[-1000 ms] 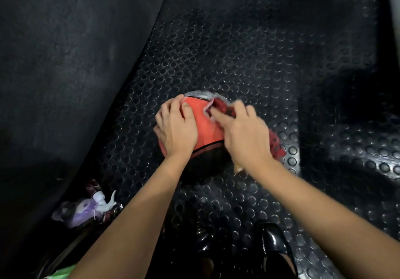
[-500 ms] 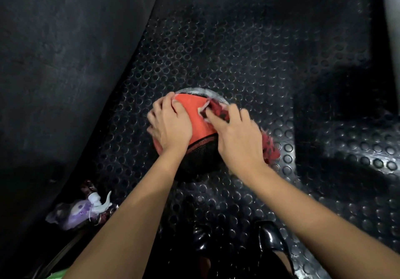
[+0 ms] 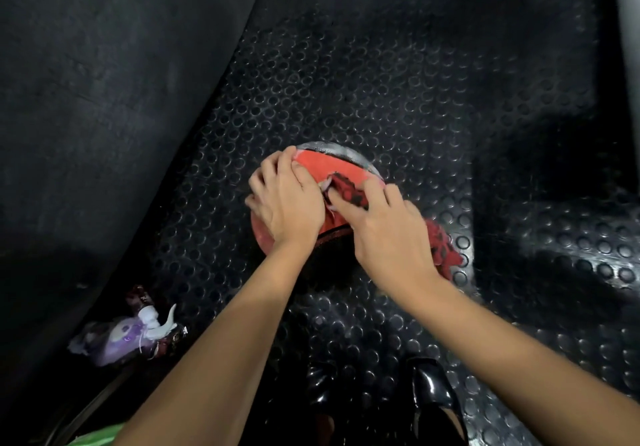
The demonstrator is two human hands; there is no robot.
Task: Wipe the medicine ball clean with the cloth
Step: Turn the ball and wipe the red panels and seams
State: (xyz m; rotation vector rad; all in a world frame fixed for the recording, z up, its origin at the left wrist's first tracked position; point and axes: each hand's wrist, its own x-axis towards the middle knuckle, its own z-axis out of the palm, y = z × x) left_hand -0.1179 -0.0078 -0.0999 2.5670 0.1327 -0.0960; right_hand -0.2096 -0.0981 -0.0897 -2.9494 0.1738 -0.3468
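Observation:
A red and black medicine ball (image 3: 323, 165) with a grey far side sits on the studded black rubber floor. My left hand (image 3: 289, 203) rests on its left top with the fingers curved over the surface, steadying it. My right hand (image 3: 389, 231) presses a red and black patterned cloth (image 3: 348, 189) against the ball's top right. The cloth's loose end (image 3: 445, 248) hangs out under my right wrist onto the floor. Much of the ball is hidden under both hands.
A purple spray bottle (image 3: 131, 333) with a white trigger lies on the floor at the lower left. A dark padded surface (image 3: 104, 99) rises along the left. Glossy black shoes (image 3: 433, 390) stand at the bottom edge. A green scrap (image 3: 93, 437) shows at the bottom left.
My right hand has slid the cloth leftwards across the ball's top, closer to my left hand. The left hand has kept its place on the ball.

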